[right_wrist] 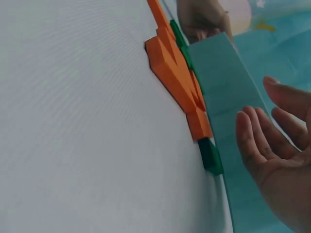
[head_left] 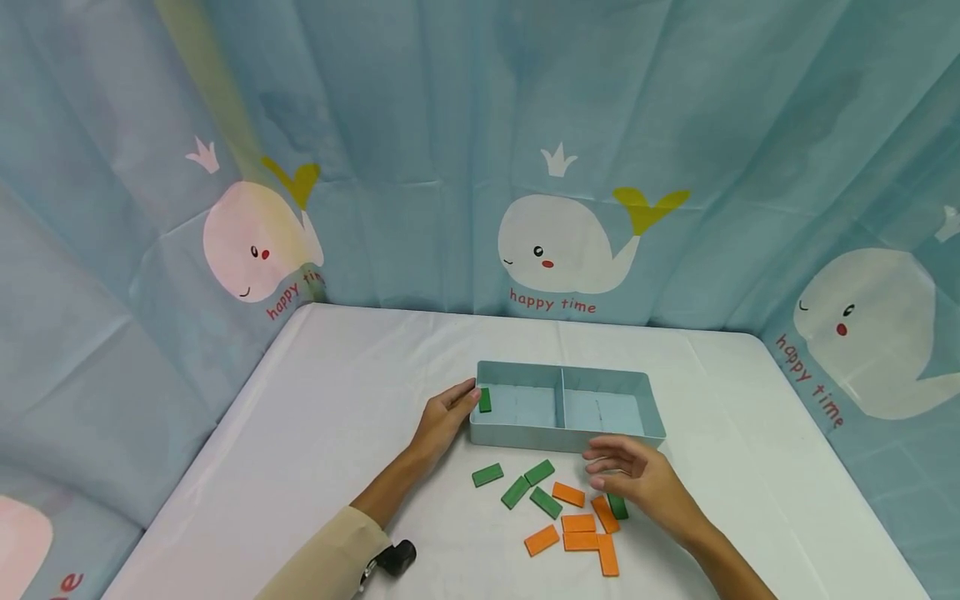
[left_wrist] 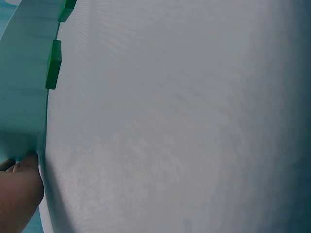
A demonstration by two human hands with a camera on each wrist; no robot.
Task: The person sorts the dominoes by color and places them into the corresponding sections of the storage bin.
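Note:
A light blue two-compartment box (head_left: 517, 435) stands on the white table. My left hand (head_left: 444, 419) grips its left end, thumb at the rim; in the left wrist view this hand (left_wrist: 19, 191) shows only at the lower left edge. Inside the left compartment, by the thumb, is a green block (head_left: 485, 400). Near the box's front right, my right hand (head_left: 647, 483) hovers with fingers loosely bent and nothing held. Beneath it lies another green block (head_left: 617, 506), partly hidden, next to an orange block (head_left: 605, 514).
Several loose green blocks (head_left: 515, 492) and orange blocks (head_left: 578, 523) lie flat in front of the box. A small black object (head_left: 396, 558) is beside the left sleeve (head_left: 330, 554). Behind the table (head_left: 360, 367) hangs a blue curtain (head_left: 420, 242) with whale prints.

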